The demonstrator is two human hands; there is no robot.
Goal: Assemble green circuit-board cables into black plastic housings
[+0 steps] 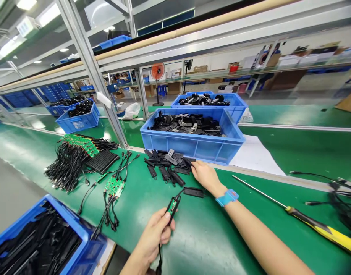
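Note:
My left hand is closed on a small black housing with a green circuit board inside it and a cable trailing toward me. My right hand, with a blue wristband, reaches forward over the green mat, and its fingers touch a loose pile of black plastic covers lying in front of a blue bin. One single black cover lies just beside that wrist. The right fingers are curled at the pile; what they grip, if anything, is hidden.
A blue bin of black covers stands behind the pile, another blue bin behind it. Green boards with black cables and a big cable bundle lie left. A yellow-handled screwdriver lies right. A blue bin sits near left.

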